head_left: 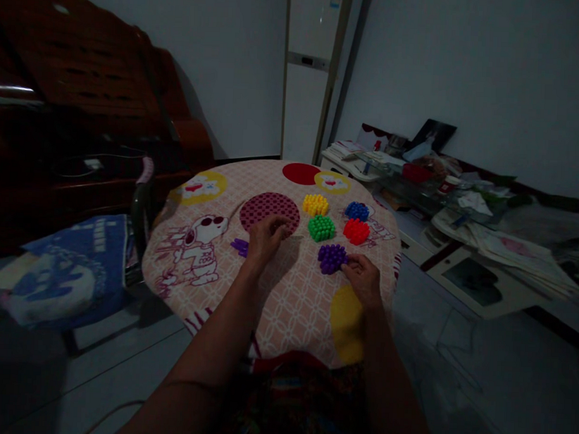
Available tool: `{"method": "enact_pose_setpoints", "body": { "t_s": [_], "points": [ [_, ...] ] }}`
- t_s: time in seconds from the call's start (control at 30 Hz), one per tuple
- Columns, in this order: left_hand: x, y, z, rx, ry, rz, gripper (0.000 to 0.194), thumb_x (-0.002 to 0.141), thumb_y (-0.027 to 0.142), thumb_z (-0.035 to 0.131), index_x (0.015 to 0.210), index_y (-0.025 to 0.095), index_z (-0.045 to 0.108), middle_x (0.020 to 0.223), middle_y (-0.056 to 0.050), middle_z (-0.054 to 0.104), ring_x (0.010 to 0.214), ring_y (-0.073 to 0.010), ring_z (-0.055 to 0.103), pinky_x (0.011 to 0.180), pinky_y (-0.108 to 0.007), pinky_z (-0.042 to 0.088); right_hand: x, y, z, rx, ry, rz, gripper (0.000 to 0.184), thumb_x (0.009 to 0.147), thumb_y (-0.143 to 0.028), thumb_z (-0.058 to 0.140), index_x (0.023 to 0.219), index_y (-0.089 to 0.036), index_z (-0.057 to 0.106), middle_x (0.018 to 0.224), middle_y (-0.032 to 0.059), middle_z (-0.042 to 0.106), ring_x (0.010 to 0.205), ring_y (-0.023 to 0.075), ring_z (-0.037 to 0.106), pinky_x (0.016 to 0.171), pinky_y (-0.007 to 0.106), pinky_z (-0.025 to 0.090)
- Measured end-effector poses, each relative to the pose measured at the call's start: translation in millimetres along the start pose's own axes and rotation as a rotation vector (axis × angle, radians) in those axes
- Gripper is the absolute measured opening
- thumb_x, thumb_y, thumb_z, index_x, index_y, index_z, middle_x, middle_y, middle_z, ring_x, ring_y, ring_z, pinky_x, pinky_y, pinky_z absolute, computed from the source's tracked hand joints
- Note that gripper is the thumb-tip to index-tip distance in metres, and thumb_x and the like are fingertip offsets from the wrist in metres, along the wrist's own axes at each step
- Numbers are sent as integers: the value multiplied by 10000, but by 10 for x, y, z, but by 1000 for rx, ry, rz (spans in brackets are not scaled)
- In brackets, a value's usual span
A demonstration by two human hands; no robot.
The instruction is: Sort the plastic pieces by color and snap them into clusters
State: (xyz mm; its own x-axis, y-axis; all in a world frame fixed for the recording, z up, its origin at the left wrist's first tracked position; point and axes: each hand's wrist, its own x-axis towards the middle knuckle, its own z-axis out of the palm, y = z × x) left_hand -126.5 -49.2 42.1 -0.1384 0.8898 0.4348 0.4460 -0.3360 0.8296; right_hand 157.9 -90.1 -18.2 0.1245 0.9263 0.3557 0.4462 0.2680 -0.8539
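Note:
My left hand (266, 240) hangs over the table just right of a few loose purple pegs (240, 246), its fingers bent together in a pinch. Whatever those fingertips hold is too small to make out. At the near right, my right hand (364, 278) has thumb and fingers closed at the right edge of a purple cluster of knobby plastic pegs (332, 259). Behind that stand similar clusters: green (321, 228), yellow (315, 204), red (356, 231) and blue (357, 211).
A patterned cloth (296, 306) covers the round table. To the left are a chair with a blue cover (88, 260) and a wooden bench (99, 77). A cluttered glass-topped stand (414, 190) runs along the right wall, and a tall white cabinet (305, 103) stands behind.

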Motion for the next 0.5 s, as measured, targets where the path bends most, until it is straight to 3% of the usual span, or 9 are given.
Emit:
{"method": "enact_pose_setpoints", "body": {
  "t_s": [0.2,0.33,0.43,0.5],
  "points": [
    [21,-127,-323,280,102,-94,241,787,194,579,966,164,736,963,-66,761,840,-201,702,829,-318,547,-34,37,-33,106,24,49,403,724,-364,703,1072,-160,688,872,54,698,741,176,636,721,327,528],
    [-34,-188,-465,400,-56,-94,188,782,205,603,902,183,745,904,-62,766,857,-221,702,840,-333,529,-36,20,-29,171,41,80,447,690,-339,695,1089,-139,685,930,85,722,744,181,643,724,339,530],
    [-109,-205,-499,481,-235,-56,141,739,233,668,854,205,745,909,-62,767,882,-242,700,829,-331,516,-39,-15,-34,197,58,100,449,673,-330,674,1075,-131,693,941,99,728,768,194,657,725,343,537],
    [-156,-218,-501,535,-290,-42,173,696,248,713,864,218,742,941,-63,764,910,-256,693,815,-326,510,-41,-31,-39,226,58,110,454,673,-339,662,1074,-130,696,925,96,728,766,199,668,721,345,544]
  ]
}}
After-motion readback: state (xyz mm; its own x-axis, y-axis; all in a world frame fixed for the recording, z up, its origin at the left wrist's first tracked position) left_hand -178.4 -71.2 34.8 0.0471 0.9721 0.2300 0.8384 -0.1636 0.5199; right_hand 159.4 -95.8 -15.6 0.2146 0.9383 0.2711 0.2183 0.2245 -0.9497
